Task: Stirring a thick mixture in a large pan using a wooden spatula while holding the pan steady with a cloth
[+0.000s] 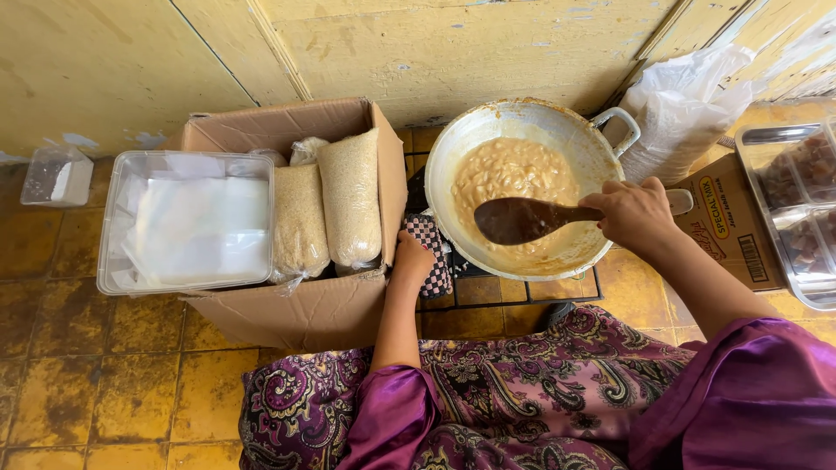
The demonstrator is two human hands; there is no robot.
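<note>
Head view: I am watching right hand (638, 215) gripping wooden spatula (522, 219) over thick tan mixture (514, 178) in wok (488, 130) on the floor. Left hand (411, 259), pinching checkered cloth (433, 252), is steadying the rim. Likely heavy, sticky, hot.

Right hand (634, 213) gripping wooden spatula (522, 219) over wok (522, 187) of beige batter (514, 174).

Soft, even daylight fills the frame, brightest at the upper right, where a white plastic bag (688, 104) glares. Shadows are faint; focus is sharp, edges slightly bowed.
</note>
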